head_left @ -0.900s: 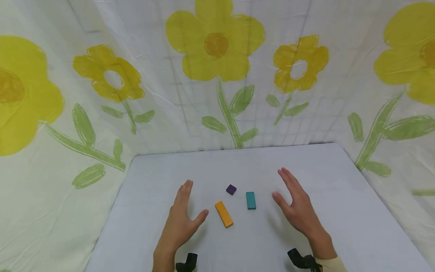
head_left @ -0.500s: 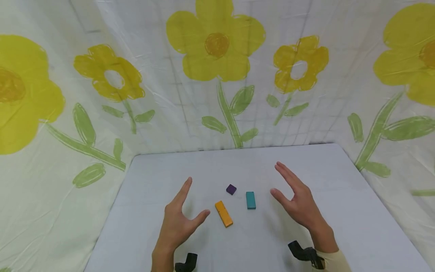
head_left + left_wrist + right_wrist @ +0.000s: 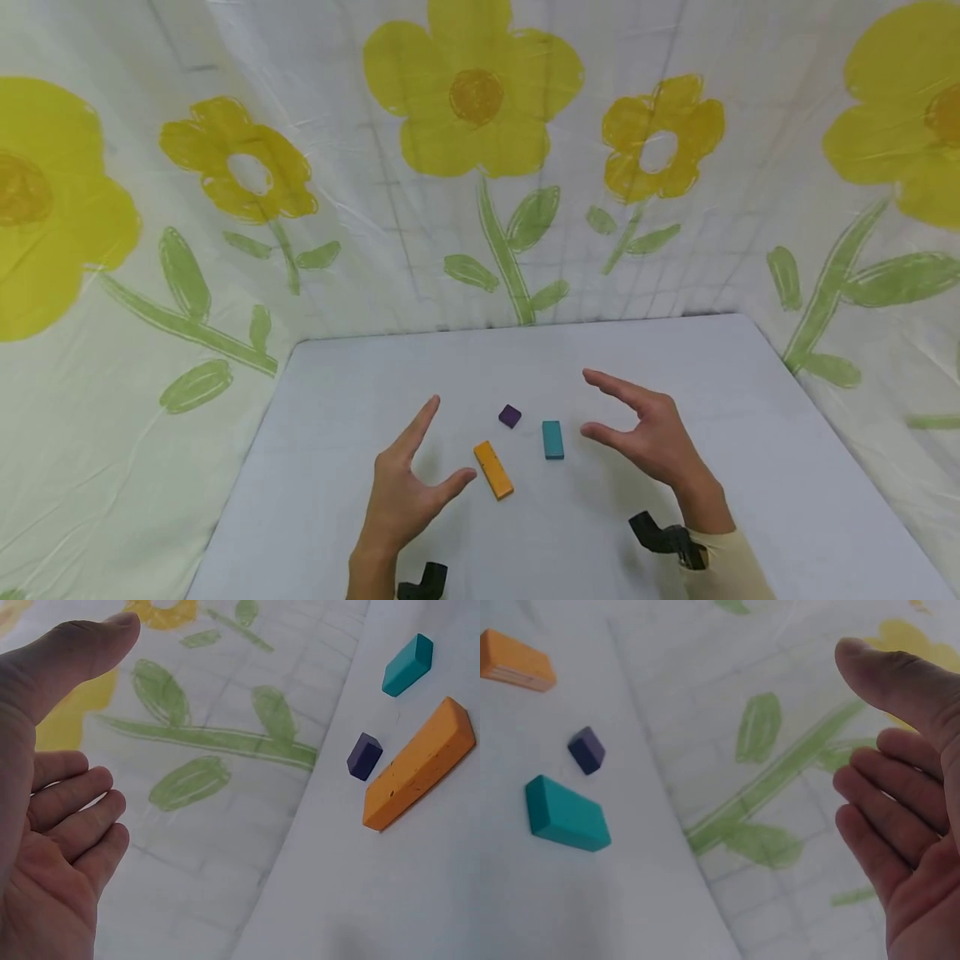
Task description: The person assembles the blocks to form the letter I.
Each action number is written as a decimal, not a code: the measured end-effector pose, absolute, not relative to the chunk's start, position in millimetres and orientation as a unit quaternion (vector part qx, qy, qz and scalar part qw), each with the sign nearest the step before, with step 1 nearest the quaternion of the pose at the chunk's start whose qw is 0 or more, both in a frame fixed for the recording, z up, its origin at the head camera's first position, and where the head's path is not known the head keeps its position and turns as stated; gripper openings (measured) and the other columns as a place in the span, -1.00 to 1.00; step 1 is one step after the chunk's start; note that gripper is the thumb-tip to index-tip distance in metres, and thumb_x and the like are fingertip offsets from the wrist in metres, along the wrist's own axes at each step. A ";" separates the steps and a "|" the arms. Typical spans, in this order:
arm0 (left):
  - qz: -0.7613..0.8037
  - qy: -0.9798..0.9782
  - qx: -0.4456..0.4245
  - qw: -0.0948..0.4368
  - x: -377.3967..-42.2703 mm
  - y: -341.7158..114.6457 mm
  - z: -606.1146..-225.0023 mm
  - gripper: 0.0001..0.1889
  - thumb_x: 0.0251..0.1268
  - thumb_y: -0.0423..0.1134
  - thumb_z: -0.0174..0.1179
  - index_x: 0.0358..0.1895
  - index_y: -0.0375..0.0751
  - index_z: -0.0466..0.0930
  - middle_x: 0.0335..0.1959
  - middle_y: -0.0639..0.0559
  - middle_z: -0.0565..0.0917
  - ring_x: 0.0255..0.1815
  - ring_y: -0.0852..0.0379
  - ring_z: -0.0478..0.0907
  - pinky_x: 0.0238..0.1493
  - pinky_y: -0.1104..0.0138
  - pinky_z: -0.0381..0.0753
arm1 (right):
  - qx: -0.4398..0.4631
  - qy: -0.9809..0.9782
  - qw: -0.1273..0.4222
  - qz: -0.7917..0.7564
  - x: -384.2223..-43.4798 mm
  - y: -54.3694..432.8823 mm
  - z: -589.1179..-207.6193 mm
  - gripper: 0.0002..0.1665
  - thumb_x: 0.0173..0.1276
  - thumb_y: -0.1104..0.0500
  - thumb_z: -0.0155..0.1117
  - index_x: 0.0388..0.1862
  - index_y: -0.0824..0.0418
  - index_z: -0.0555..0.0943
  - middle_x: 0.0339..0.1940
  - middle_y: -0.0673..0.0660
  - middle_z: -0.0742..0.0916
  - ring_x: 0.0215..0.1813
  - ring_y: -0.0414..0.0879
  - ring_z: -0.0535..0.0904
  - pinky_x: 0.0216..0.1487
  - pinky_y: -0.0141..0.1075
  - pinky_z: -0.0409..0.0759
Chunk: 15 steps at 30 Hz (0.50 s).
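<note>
Three small blocks lie apart on a white table (image 3: 337, 500). The long orange block (image 3: 493, 471) lies slanted, nearest the front; in the left wrist view the orange block (image 3: 420, 765) shows small dark pits. Behind it is a small dark purple block (image 3: 510, 416), and to the right a teal block (image 3: 552, 440). My left hand (image 3: 405, 496) hovers left of the orange block, thumb spread from the fingers, holding nothing. Over the table right of the teal block, my right hand (image 3: 652, 433) is likewise raised and bare, its thumb and fingers parted.
A white curtain (image 3: 360, 275) printed with yellow flowers and green leaves hangs behind and beside the table. Black camera mounts sit at both wrists, the right mount (image 3: 663, 537) against a beige sleeve (image 3: 723, 567).
My right hand has shifted left toward the teal block, its fingers now pointing more to the left. My left hand has moved slightly right. The blocks have stayed in place.
</note>
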<state>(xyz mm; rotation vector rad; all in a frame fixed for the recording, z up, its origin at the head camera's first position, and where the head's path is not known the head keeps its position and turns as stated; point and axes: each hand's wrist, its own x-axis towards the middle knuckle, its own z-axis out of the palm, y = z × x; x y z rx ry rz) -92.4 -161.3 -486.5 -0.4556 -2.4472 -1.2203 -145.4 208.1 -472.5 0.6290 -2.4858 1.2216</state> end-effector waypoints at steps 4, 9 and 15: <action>-0.433 -0.867 -0.164 0.182 -91.3 -157.1 -490.6 0.14 0.02 -0.10 0.78 0.72 0.10 0.32 0.63 0.04 0.52 0.60 -0.06 0.52 0.54 0.15 0.57 | 0.236 -0.854 0.140 0.442 -148.6 209.2 -476.9 -0.17 0.24 0.12 0.76 0.49 0.07 0.67 0.41 -0.02 0.78 0.45 -0.17 0.69 0.43 -0.62 0.47; -0.437 -0.864 -0.169 0.185 -88.7 -152.1 -496.7 0.13 -0.01 -0.16 0.79 0.70 0.07 0.35 0.60 0.04 0.54 0.58 -0.07 0.55 0.44 -0.04 0.65 | 0.246 -0.848 0.127 0.453 -152.6 210.5 -484.4 -0.24 0.27 0.14 0.74 0.46 0.12 0.70 0.36 0.04 0.80 0.42 -0.11 0.72 0.42 -0.61 0.47; -0.441 -0.868 -0.152 0.172 -85.8 -145.8 -506.2 0.10 -0.01 -0.14 0.79 0.68 0.08 0.40 0.58 -0.01 0.58 0.56 -0.05 0.58 0.41 -0.06 0.68 | 0.236 -0.854 0.098 0.454 -155.0 211.2 -493.7 -0.28 0.29 0.09 0.72 0.43 0.10 0.71 0.34 0.01 0.81 0.40 0.02 0.74 0.42 -0.52 0.48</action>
